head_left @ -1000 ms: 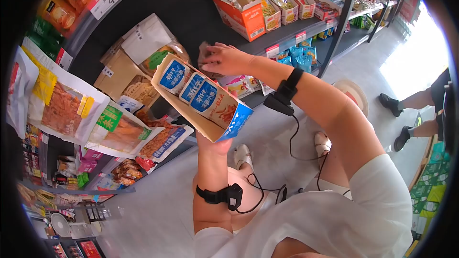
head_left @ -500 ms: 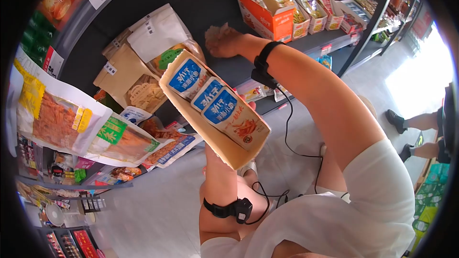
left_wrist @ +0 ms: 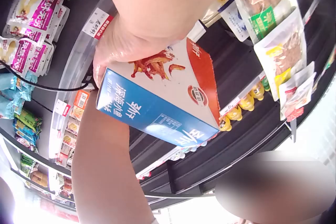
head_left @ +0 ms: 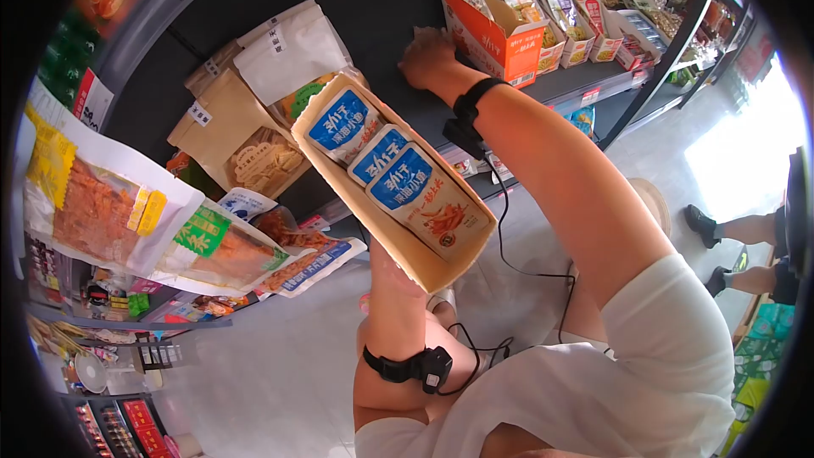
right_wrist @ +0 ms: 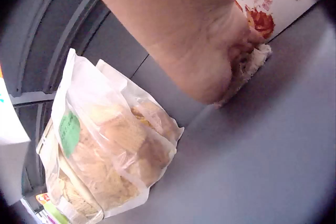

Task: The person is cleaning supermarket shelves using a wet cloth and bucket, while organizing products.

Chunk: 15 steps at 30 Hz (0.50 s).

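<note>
My left hand [left_wrist: 126, 43] grips an open-topped cardboard snack box [head_left: 398, 195] from below and holds it tilted in front of the shelf. Blue-and-white snack packets [head_left: 415, 178] stand inside it; its blue printed side shows in the left wrist view. Most of that hand is hidden behind the box in the head view. On the dark shelf board [right_wrist: 252, 145], my right hand [head_left: 431, 61] holds a crumpled whitish cloth [right_wrist: 252, 69] against the surface, its fingers curled over it. Close beside that hand stands an orange display box [head_left: 500, 30].
Paper-and-plastic bags of dried food [right_wrist: 115, 145] stand on the shelf left of my right hand. Hanging snack bags [head_left: 93, 203] jut out at the left. More small packet boxes [head_left: 560, 25] line the shelf at the right. Another person's legs [head_left: 746, 242] show at far right.
My right hand has moved with the cloth, first back onto the shelf board, then right toward the orange box. The snack box in my left hand has tipped and shifted slightly right in view.
</note>
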{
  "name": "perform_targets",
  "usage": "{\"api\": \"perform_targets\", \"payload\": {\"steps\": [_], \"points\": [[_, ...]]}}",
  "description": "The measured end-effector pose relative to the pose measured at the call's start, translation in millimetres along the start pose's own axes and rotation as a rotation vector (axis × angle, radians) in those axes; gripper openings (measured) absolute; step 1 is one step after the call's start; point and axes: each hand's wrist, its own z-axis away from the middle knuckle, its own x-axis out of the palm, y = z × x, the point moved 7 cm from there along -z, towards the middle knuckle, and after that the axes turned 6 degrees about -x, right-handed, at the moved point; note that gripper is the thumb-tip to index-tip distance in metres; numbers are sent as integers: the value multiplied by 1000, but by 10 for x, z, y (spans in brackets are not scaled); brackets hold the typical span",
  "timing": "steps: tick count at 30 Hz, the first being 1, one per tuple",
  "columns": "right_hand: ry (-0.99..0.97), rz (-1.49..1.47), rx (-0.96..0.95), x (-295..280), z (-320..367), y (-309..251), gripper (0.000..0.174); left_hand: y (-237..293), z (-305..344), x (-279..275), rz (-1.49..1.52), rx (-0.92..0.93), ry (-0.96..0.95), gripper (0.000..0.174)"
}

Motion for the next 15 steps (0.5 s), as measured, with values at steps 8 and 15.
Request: {"api": "perform_targets", "payload": {"steps": [8, 15], "points": [[57, 53, -25, -190, 670, 37, 52, -6, -18, -219, 140, -5, 97, 54], [-61, -31, -167, -292, 1389, 85, 26, -26, 3, -103, 85, -34, 7, 53]]}}
